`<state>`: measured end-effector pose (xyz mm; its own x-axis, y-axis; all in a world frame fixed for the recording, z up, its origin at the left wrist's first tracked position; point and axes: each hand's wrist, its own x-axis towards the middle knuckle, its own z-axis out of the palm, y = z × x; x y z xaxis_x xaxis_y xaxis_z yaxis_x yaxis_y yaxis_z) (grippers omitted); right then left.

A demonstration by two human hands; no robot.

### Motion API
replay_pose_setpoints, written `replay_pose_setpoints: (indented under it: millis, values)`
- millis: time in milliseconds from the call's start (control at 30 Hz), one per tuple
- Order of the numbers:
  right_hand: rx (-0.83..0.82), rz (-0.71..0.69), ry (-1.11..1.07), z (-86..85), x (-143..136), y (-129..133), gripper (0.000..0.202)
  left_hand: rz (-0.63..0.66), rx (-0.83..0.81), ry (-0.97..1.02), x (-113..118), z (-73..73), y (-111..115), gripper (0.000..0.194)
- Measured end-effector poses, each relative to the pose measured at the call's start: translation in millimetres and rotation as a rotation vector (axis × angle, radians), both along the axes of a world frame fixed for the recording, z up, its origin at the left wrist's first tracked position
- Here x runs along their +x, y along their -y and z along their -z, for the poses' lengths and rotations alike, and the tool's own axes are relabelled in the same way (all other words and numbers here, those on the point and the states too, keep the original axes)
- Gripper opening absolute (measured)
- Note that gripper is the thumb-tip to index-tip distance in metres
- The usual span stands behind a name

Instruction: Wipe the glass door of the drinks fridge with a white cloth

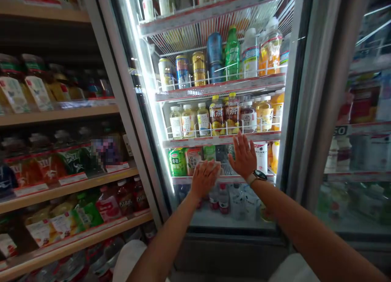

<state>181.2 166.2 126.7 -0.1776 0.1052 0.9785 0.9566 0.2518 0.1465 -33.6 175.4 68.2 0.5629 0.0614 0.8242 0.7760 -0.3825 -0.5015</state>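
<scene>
My left hand [205, 177] is raised in front of the lower shelves of a lit drinks fridge. Its fingers lie close together over a white cloth [218, 168], of which only an edge shows. My right hand [243, 156] is higher and to the right, its fingers stretched out and holding nothing. A watch [259, 175] is on that wrist. Both hands appear to be against the fridge's glass door, though the contact is hard to make out. Behind them stand a green drink carton [177, 161], a red-labelled carton [193, 158] and tea bottles with yellow caps [232, 113].
Open wooden shelves [58, 113] with rows of bottles stand to the left. Cans [199, 69] and a green bottle [232, 54] sit on an upper fridge shelf. A vertical metal frame [328, 99] and another glass-fronted section are to the right.
</scene>
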Motion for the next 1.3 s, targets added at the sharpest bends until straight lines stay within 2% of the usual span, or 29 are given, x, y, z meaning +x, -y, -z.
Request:
replay_pose_setpoints:
  millis: [67,200,267,300,367,433,667,733,800,867,900,967,1100,1167,1233,1300]
  values:
    - [-0.005,0.007,0.000,-0.4,0,0,0.075,0.004,0.007,0.008,7,-34.2,-1,0.053]
    - [-0.017,0.011,-0.006,-0.4,1,1,0.073,0.004,-0.026,0.170,34,-115.5,-4,0.055]
    - [-0.023,0.007,-0.006,-0.1,1,1,0.073,0.018,-0.037,0.213,46,-136.7,-6,0.055]
    - [-0.025,0.006,-0.006,0.0,2,1,0.073,0.025,-0.038,0.219,49,-139.2,-7,0.055]
    - [-0.030,0.005,-0.007,0.2,2,1,0.073,0.029,-0.035,0.216,51,-130.1,-8,0.055]
    - [-0.034,0.005,-0.006,0.1,2,1,0.073,0.031,-0.029,0.190,48,-108.2,-8,0.055]
    - [-0.029,-0.003,-0.003,0.4,2,1,0.076,0.013,-0.028,0.070,24,-16.2,-3,0.053]
    - [-0.030,-0.003,-0.007,0.5,1,1,0.076,0.004,-0.030,0.057,18,4.4,-1,0.052]
    - [-0.035,-0.001,-0.012,0.5,1,0,0.076,0.001,-0.022,0.037,12,15.4,-1,0.052]
    - [-0.043,-0.003,-0.017,0.6,0,0,0.076,0.006,0.004,-0.002,10,10.2,-2,0.052]
    - [-0.047,-0.005,-0.017,0.6,0,0,0.077,0.009,0.016,-0.015,10,0.3,-3,0.052]
    - [-0.053,-0.006,-0.015,0.5,0,0,0.077,0.005,0.020,0.004,13,-32.9,-4,0.055]
    - [-0.033,-0.005,-0.013,0.0,1,1,0.075,-0.009,-0.019,0.156,30,-118.1,-6,0.054]
    - [-0.022,-0.009,-0.017,-0.2,1,2,0.074,0.000,-0.042,0.168,37,-144.9,-7,0.053]
    - [-0.017,-0.012,-0.013,-0.3,1,2,0.073,0.001,-0.060,0.162,41,-151.6,-7,0.054]
    - [-0.015,-0.011,-0.009,-0.3,1,2,0.073,-0.007,-0.073,0.149,41,-140.2,-6,0.055]
